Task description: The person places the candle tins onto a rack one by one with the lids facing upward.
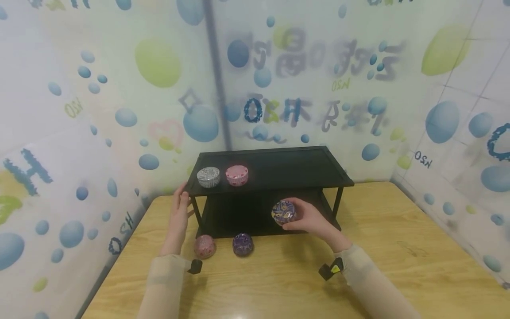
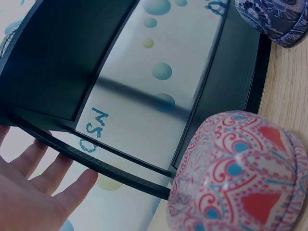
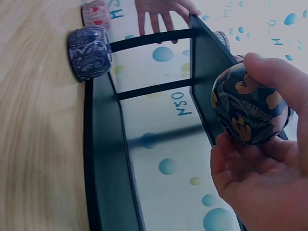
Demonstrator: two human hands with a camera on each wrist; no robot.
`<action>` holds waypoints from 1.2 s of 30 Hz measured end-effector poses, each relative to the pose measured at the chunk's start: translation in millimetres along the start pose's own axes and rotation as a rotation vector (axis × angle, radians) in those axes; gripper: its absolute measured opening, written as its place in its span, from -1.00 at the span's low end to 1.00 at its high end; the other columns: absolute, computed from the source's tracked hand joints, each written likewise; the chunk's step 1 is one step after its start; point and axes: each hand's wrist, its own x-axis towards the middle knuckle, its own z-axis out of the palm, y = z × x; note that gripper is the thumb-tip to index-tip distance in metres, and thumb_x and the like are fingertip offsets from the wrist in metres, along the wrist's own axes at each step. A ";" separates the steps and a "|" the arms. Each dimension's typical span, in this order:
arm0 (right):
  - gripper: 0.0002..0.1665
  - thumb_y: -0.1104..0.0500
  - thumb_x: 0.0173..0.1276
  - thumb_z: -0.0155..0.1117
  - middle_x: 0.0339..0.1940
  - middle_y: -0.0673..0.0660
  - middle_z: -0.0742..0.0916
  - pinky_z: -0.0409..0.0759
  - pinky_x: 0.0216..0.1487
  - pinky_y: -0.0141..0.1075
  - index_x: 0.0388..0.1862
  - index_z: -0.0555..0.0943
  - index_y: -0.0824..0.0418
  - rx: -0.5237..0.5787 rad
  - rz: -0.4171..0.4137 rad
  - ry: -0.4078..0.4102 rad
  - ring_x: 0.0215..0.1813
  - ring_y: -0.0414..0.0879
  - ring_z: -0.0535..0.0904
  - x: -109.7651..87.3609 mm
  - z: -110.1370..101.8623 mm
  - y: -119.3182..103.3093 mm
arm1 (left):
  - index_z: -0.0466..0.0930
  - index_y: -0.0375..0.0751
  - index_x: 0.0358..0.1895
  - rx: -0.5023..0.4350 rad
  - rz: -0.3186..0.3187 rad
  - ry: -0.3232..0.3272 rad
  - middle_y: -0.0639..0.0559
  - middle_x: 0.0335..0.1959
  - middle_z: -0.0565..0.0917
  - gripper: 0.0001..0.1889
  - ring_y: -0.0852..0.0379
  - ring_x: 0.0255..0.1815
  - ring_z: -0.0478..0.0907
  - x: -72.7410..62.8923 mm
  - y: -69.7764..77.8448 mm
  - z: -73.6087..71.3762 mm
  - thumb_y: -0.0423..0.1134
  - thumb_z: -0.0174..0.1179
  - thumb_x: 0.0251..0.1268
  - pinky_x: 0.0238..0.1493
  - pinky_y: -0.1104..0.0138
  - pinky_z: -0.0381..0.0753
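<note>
**Round, dark-blue tin with yellow flowers (image 1: 283, 212) gripped in the right hand (image 1: 314, 219)**

In the head view, the tin is held before the opening of a black, two-tier shelf (image 1: 275, 168). A silver-and-black patterned round tin (image 1: 208, 178) and a pink round tin (image 1: 237, 176) are stood at the left of the upper tier. On the pale wooden worktop (image 1: 378, 248), just in front of the lower tier, a pink-and-red domed tin (image 1: 205, 247) and a purple patterned domed tin (image 1: 243, 245) are seen. The tin is probably best kept level and clear of the upper tier's front edge.

In the left wrist view, the left hand (image 1: 180, 210) is spread, its fingers straight beside the shelf's end bar; nothing is grasped. Only light steadying seems called for.

In the right wrist view, the tin is pinched between thumb and curled fingers; even pressure on its sides should be kept, as the glossy surface may slip.
</note>
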 end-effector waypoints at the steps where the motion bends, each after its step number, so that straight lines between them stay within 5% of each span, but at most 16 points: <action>1: -0.20 0.27 0.03 0.56 0.11 0.28 0.59 0.63 0.01 -0.19 0.27 0.43 0.32 -0.006 0.004 0.002 0.11 0.11 0.54 0.1 0.1 0.8 | -0.04 -0.11 0.53 0.001 0.000 0.000 -0.18 0.54 -0.06 -0.44 -0.34 0.46 0.01 0.4 -0.6 -0.1 -0.03 -0.27 0.60 0.34 -0.23 0.14; 11: -0.20 0.27 0.02 0.57 0.09 0.27 0.60 0.60 0.01 -0.20 0.26 0.44 0.33 -0.034 -0.002 0.006 0.09 0.10 0.53 -3.4 -2.3 8.4 | 0.03 0.01 0.52 0.020 0.040 0.025 -0.13 0.52 0.04 -0.42 -0.32 0.44 0.07 9.6 -18.6 0.5 0.10 -0.24 0.56 0.31 -0.24 0.18; 32: -0.20 0.23 -0.01 0.58 0.09 0.22 0.62 0.56 0.08 -0.15 0.24 0.47 0.27 -0.078 -0.023 -0.044 0.12 0.09 0.52 -5.7 -2.8 3.9 | 0.02 0.05 0.53 0.014 0.031 0.024 -0.09 0.54 0.00 -0.44 -0.31 0.45 0.05 7.9 -19.4 -2.1 0.08 -0.26 0.57 0.32 -0.24 0.16; 36: -0.20 0.23 -0.01 0.58 0.09 0.21 0.62 0.56 0.08 -0.13 0.24 0.47 0.27 -0.083 -0.023 -0.055 0.11 0.08 0.52 -5.6 -4.5 5.1 | -0.01 -0.01 0.54 0.012 0.017 0.008 -0.13 0.54 -0.03 -0.44 -0.32 0.46 0.03 3.0 -10.5 -1.7 0.03 -0.27 0.59 0.33 -0.24 0.14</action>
